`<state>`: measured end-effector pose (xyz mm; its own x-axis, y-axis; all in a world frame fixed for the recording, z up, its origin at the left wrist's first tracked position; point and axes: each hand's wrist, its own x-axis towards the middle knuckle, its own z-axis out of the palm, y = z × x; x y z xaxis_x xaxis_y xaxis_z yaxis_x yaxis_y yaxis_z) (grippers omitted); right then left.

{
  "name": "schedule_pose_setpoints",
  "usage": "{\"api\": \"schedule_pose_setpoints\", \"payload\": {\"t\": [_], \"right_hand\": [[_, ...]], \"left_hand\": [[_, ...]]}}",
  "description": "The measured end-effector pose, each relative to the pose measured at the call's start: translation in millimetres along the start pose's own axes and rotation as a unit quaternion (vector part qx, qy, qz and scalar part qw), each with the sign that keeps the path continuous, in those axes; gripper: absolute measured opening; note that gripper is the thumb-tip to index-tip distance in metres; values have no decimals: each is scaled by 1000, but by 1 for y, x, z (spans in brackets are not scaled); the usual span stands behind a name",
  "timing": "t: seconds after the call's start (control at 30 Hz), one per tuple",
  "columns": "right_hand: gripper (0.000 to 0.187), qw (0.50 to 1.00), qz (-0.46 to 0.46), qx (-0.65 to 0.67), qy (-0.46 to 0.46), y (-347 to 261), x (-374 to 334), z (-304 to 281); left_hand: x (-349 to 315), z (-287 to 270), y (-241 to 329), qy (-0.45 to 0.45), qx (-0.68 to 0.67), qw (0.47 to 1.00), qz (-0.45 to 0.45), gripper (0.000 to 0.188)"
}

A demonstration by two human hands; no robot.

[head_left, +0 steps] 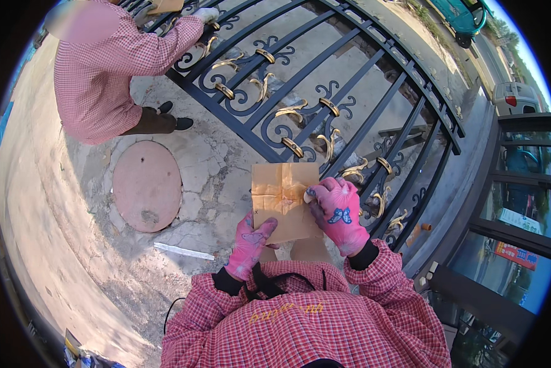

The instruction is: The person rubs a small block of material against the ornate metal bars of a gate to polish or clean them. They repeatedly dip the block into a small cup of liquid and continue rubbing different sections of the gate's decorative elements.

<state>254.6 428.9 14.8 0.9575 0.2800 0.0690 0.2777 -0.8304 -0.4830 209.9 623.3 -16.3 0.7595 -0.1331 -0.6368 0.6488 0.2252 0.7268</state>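
My left hand [251, 245], in a pink patterned glove, grips the lower left edge of a flat brown cardboard piece [278, 224], with the thumb on top. Shiny tan tape strips cross the upper part of the cardboard, with an orange-brown smear among them. My right hand [338, 211], in a pink glove with a blue butterfly, is closed at the cardboard's right edge. A small pale thing [308, 196] shows at its fingertips; its kind cannot be made out. Just beyond the cardboard lies a dark metal gate panel [269, 122] with scrolls and gold-coloured leaf ornaments [292, 110].
At the upper left a co-worker [100, 80] in a checked top reaches over the panel with gloved hands. A round pinkish cover [146, 184] is set in the cracked concrete. A white strip [183, 251] lies nearby. Dark-framed glass [514, 227] stands at the right.
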Motion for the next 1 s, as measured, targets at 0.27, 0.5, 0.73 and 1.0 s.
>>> {"api": "schedule_pose_setpoints", "payload": {"t": [0.27, 0.5, 0.73, 1.0], "right_hand": [[22, 998, 35, -18, 58, 53, -10, -22], [20, 977, 186, -60, 89, 196, -23, -21], [12, 975, 120, -186, -34, 239, -1, 14], [14, 939, 13, -305, -159, 265, 13, 25]], "left_hand": [[0, -5, -12, 11, -21, 1000, 3, 39], [-9, -7, -18, 91, -29, 995, 25, 40], [-20, 12, -32, 163, -46, 985, 26, 46], [-17, 29, -41, 177, -48, 982, 36, 46]]}}
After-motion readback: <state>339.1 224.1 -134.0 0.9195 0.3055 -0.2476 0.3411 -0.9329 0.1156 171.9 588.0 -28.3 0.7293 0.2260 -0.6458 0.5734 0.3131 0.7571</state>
